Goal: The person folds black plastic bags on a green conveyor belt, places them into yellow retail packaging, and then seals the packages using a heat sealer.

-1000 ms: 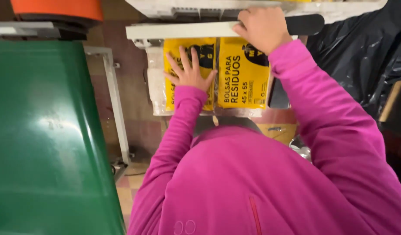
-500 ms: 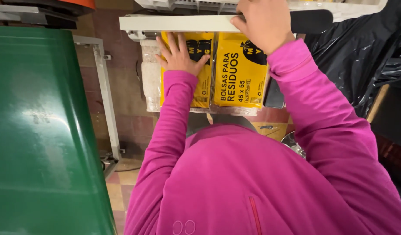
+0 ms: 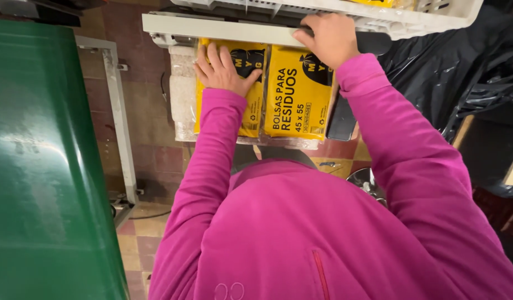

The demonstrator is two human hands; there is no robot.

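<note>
The yellow packs [image 3: 298, 94], two flat glossy plastic packets with black print, lie side by side in clear crinkly film just under a pale grey bar [image 3: 223, 29]. The left hand [image 3: 223, 69] lies flat on the left one with fingers spread, pressing it down, seemingly to keep the slippery bundle from sliding. The right hand [image 3: 330, 38] is curled shut around the bar's edge, below a white slatted crate [image 3: 401, 19]; a smooth green surface [image 3: 45, 166] stands at left and black sheeting [image 3: 462, 72] at right.
</note>
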